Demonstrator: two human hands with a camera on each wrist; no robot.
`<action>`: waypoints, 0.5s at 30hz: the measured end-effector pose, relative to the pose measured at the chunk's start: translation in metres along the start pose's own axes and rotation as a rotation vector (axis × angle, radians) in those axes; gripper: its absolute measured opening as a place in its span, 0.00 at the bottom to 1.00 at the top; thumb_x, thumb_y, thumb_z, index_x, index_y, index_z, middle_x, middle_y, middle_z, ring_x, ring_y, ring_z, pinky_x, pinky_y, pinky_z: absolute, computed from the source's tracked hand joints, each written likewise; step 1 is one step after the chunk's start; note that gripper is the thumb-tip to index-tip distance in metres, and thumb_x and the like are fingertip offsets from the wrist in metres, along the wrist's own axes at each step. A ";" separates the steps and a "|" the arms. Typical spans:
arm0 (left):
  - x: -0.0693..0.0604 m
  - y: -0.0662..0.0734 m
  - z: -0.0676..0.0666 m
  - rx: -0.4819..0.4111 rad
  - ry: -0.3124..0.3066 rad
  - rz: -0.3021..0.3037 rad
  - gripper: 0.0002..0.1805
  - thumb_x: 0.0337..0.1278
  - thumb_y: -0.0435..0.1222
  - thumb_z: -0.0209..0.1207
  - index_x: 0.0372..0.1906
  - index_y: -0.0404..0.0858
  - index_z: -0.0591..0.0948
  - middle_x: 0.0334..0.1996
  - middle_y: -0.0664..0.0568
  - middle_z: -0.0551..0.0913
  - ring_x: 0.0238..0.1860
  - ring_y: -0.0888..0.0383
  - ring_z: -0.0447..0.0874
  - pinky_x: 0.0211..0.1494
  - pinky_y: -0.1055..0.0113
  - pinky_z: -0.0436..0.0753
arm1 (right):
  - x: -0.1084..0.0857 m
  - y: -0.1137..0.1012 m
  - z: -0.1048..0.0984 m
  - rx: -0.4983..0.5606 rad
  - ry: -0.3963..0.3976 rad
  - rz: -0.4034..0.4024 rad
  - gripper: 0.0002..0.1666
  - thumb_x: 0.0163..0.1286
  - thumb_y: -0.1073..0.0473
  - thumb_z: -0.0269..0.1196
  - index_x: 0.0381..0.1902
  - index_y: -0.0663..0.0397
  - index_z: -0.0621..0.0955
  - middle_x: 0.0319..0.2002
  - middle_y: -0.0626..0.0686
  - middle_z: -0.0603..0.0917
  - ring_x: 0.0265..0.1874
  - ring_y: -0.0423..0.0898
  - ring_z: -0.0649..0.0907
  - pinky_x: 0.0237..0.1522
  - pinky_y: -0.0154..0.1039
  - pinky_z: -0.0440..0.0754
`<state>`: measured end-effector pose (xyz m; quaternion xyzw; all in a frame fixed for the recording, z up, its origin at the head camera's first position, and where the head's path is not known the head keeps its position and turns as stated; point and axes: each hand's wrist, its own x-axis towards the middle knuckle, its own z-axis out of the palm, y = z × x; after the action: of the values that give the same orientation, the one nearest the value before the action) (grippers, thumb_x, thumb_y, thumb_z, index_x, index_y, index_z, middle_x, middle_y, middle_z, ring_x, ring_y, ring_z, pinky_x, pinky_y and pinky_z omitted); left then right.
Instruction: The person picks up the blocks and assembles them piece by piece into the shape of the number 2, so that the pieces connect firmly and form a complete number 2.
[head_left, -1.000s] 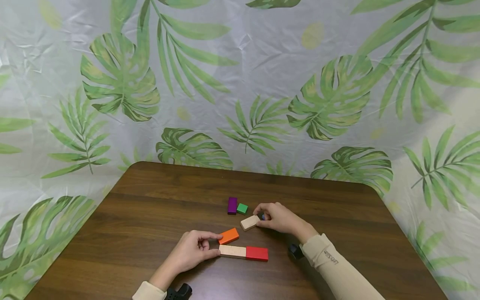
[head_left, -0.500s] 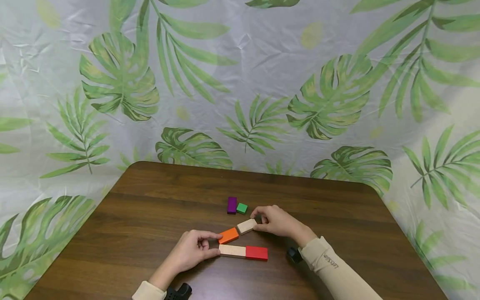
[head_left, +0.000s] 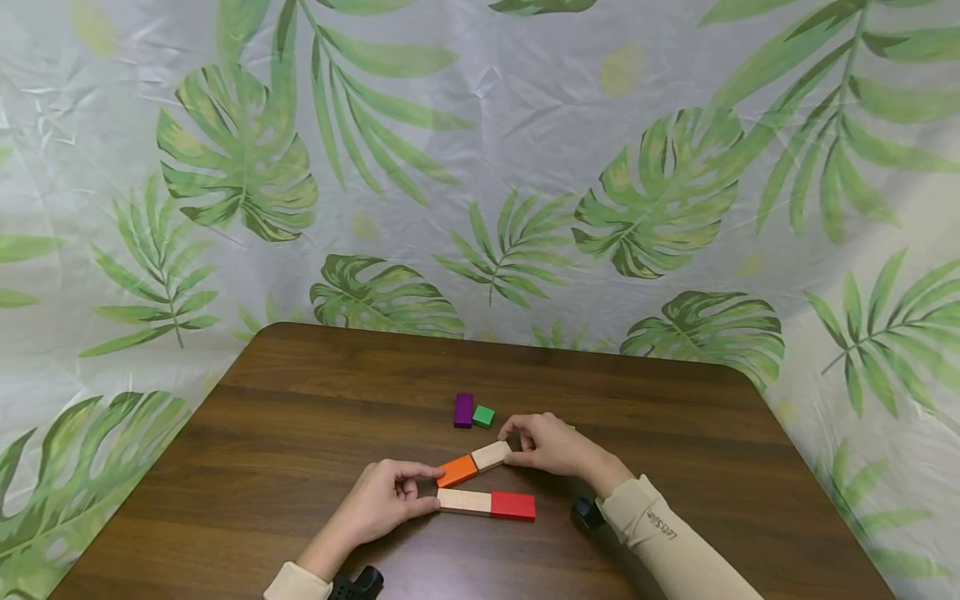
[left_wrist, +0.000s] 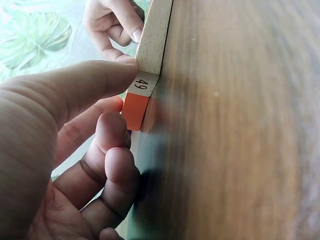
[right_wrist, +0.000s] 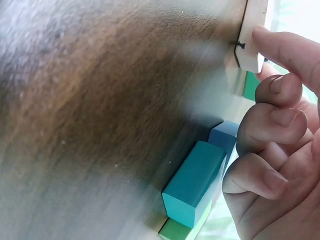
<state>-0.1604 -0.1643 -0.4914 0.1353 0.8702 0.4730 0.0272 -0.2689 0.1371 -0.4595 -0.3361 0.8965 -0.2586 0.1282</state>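
Note:
My right hand [head_left: 551, 442] pinches the end of a plain wooden block [head_left: 491, 456] between thumb and forefinger. That block lies slanted, its other end against an orange block [head_left: 456, 472]. My left hand [head_left: 386, 500] rests its forefinger on the orange block's left end. Its thumb touches the left end of a second plain block [head_left: 465, 501], while the other fingers curl loosely. A red block [head_left: 513, 506] continues that lower row on the right. In the left wrist view a number is printed on the end of the plain block [left_wrist: 150, 55].
Beyond the hands lie a purple block [head_left: 463, 411] and a small green block [head_left: 483, 417]. Beside my right hand are a teal block [right_wrist: 195, 180], a blue block [right_wrist: 223, 132] and a light green block [right_wrist: 175, 230], mostly hidden in the head view. The brown table [head_left: 337, 383] carries everything.
My right hand has slid its plain block left and slightly nearer, closing the gap to the orange block. My left hand and the lower row have stayed in place.

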 end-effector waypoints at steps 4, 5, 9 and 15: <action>0.000 0.000 0.000 -0.002 0.000 0.002 0.18 0.56 0.42 0.80 0.52 0.45 0.93 0.18 0.63 0.76 0.18 0.72 0.65 0.25 0.74 0.66 | 0.000 -0.001 0.000 0.002 0.002 -0.011 0.14 0.73 0.54 0.73 0.52 0.52 0.86 0.21 0.42 0.73 0.20 0.34 0.68 0.28 0.31 0.67; 0.000 0.000 0.000 -0.003 0.000 0.002 0.18 0.56 0.42 0.80 0.52 0.45 0.93 0.18 0.63 0.76 0.18 0.72 0.65 0.24 0.74 0.65 | 0.000 -0.002 0.000 0.000 0.002 -0.010 0.14 0.73 0.54 0.73 0.52 0.52 0.86 0.21 0.42 0.73 0.20 0.34 0.68 0.28 0.31 0.67; 0.000 0.000 0.000 0.003 0.001 0.005 0.18 0.56 0.42 0.80 0.52 0.45 0.93 0.19 0.62 0.76 0.18 0.72 0.65 0.24 0.74 0.65 | 0.000 -0.002 0.001 -0.010 0.003 -0.002 0.14 0.73 0.54 0.73 0.53 0.51 0.86 0.21 0.41 0.73 0.19 0.34 0.68 0.27 0.31 0.67; 0.001 -0.001 0.001 0.006 0.001 0.007 0.17 0.56 0.41 0.80 0.51 0.45 0.93 0.18 0.63 0.76 0.18 0.71 0.65 0.24 0.74 0.65 | 0.000 -0.002 0.002 -0.035 0.008 0.008 0.13 0.74 0.53 0.73 0.53 0.47 0.86 0.20 0.40 0.73 0.19 0.34 0.68 0.27 0.30 0.67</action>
<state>-0.1613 -0.1644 -0.4928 0.1383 0.8711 0.4705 0.0247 -0.2669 0.1347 -0.4601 -0.3337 0.9028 -0.2436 0.1196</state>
